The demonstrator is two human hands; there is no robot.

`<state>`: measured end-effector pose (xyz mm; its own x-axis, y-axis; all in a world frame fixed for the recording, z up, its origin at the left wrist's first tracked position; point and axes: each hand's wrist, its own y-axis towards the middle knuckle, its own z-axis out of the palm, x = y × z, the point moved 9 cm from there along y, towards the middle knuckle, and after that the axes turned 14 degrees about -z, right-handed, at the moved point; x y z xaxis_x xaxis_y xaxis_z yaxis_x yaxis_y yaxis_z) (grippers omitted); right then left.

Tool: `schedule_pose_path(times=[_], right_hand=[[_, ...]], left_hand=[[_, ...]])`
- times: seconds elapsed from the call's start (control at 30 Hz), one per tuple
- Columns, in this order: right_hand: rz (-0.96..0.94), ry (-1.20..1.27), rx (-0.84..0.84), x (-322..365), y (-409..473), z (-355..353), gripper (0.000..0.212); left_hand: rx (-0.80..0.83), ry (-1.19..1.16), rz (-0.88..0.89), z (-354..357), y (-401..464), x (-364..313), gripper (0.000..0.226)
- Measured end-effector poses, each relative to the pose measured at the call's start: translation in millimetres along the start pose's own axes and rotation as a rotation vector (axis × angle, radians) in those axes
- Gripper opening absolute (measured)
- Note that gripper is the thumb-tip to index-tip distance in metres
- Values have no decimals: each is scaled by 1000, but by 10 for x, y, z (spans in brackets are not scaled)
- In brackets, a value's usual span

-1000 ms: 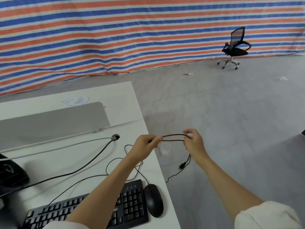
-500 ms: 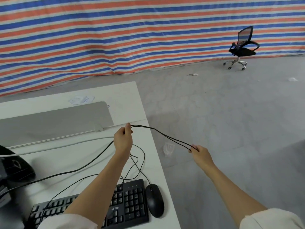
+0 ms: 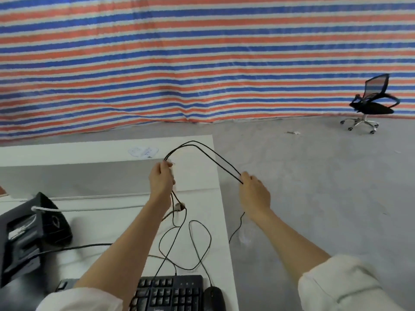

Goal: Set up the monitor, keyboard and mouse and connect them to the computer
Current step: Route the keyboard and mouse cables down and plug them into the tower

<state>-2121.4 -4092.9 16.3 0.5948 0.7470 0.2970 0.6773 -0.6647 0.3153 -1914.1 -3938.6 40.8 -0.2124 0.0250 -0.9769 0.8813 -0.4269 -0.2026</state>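
Left hand: the left hand [image 3: 161,180] is raised above the white desk [image 3: 107,223], with its fingers curled around a doubled black cable [image 3: 203,151].
Right hand: the right hand [image 3: 254,194] is just past the right edge of the desk, over the grey floor [image 3: 314,187], and it pinches the same cable between the fingers.
Cable: two strands make an arch from one hand to the other; below the left hand more cable hangs down and lies in loose loops on the desk.
Keyboard: the black keyboard [image 3: 170,292] is at the near edge of the desk.
Mouse: the black mouse [image 3: 214,298] is just to the right of the keyboard, on the desk.
Black device: a black device [image 3: 29,234] is on the left part of the desk; probably the monitor base, but the view is blurred.
Chair: an office chair [image 3: 370,102] is far from the desk, beside the striped tarp [image 3: 202,52].
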Motion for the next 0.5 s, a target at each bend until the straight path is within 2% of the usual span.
schedule_pose_path(times=[0.13,0.2,0.33,0.5], right_hand=[[-121,256,-208,580,561,-512,18],[-182,454,-227,882,808,-614,20],[-140,735,-208,1282,1187,-656,25],[-84,906,-331,1549,1498,-652,26]], left_hand=[[5,-1,99,-123,67,-486,27],[3,26,157,-196,82,-746,24],[-46,136,264,-377,175,-1178,22],[8,211,326,-570,457,-1476,24]])
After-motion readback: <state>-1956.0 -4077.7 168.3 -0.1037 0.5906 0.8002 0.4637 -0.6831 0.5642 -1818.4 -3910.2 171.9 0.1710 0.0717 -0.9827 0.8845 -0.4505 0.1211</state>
